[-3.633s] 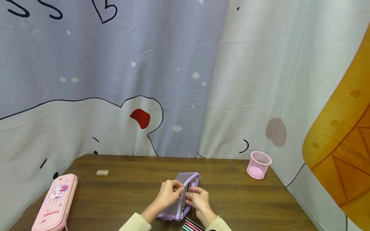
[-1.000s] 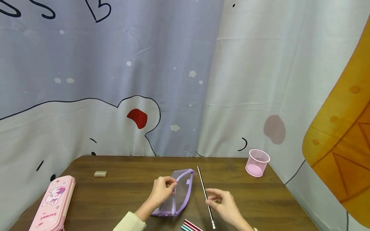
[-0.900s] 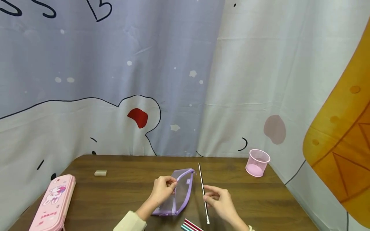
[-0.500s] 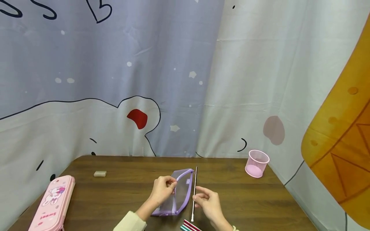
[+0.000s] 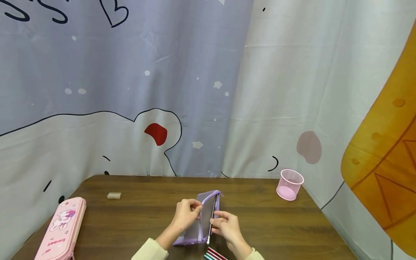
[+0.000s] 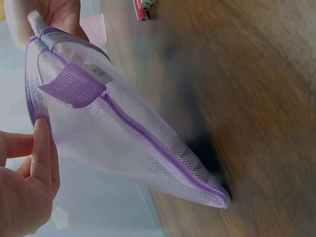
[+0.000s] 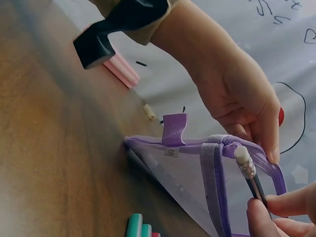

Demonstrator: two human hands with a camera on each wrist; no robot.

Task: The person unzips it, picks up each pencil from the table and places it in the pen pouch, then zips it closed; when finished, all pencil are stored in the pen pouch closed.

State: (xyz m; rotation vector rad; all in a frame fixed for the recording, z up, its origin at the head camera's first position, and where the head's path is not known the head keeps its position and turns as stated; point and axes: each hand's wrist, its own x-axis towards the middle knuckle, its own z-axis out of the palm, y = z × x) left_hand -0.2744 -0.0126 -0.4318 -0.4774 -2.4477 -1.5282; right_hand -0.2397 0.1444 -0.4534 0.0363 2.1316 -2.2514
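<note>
The left hand [image 5: 186, 215] is pinching the rim of a purple mesh pouch [image 5: 191, 234], its fingers closing on the edge. The pouch is resting on the worktop [image 5: 276, 231] between both hands, its mouth gaping towards the right. The right hand [image 5: 227, 227] is holding a dark pencil [image 7: 253, 182] between thumb and fingers, and the pencil is lying along that open mouth, its white eraser end pointing towards the person; how far it is reaching inside, I cannot tell. Coloured sticks [image 5: 214, 254], red and teal, are lying just below. A pink case [image 5: 60, 229] and a small pale block [image 5: 114, 195] are sitting leftward, while a pink cup [image 5: 289, 191] is standing upright at the far right
</note>
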